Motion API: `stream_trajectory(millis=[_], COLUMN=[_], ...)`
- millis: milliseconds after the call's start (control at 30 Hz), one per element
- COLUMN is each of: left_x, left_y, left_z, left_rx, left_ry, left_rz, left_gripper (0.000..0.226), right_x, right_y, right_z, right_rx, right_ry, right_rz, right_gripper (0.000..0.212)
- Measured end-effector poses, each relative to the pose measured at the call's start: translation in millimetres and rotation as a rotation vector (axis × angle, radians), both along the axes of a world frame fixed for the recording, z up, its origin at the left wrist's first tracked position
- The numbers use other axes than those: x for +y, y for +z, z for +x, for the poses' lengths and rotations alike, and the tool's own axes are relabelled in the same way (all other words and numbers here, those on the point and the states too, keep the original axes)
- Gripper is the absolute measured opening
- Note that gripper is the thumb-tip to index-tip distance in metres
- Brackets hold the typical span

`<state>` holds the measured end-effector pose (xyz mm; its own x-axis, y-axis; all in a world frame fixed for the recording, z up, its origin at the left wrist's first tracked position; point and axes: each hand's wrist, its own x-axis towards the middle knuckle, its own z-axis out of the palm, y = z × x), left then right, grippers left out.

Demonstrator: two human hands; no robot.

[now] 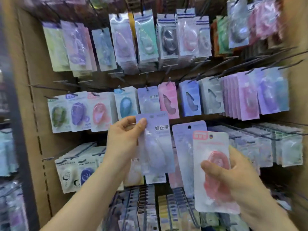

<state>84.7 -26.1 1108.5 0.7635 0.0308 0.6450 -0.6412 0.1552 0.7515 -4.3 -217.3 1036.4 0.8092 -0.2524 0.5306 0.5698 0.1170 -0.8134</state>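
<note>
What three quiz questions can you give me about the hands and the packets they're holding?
1. True or false: the left hand pinches the purple packet near its top corner.
2. Pick one: what colour is the dispenser inside the white packet that the right hand holds? A green, B pink, C black.
3. How many hands are holding a packet?

Key: 1 true. 2 B. 3 two.
</note>
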Motion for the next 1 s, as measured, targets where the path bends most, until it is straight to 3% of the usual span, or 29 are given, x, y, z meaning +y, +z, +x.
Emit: stream_trajectory(millis=[133, 300, 433, 800, 1000], left_x=[-8, -11, -8, -8, -11], left_y=[30, 61, 75, 88, 89], left_z=[32, 75, 95, 108, 121], left_rx=[-0.028, -0.012, -0.015, -0.102, -0.135], left_ry=[0.068, 0.191, 0.207, 0.133, 0.249], left_rz=[-0.019, -0.067, -0.078, 0.041, 0.113], left_gripper=[0.004, 0.010, 0.009, 0.007, 0.009], right_x=[8, 22, 30, 35, 35], right_y=[24, 50, 63, 60, 64], right_z=[34, 69, 89, 102, 110], right_rx=[-0.036, -0.066, -0.081, -0.125, -0.131], right_ry=[0.114, 0.095, 0.072, 0.022, 0.002], right_rz=[0.042, -0.032, -0.053, -0.030, -0.054], right_gripper=[0.037, 0.054, 0.044, 0.043, 0.044])
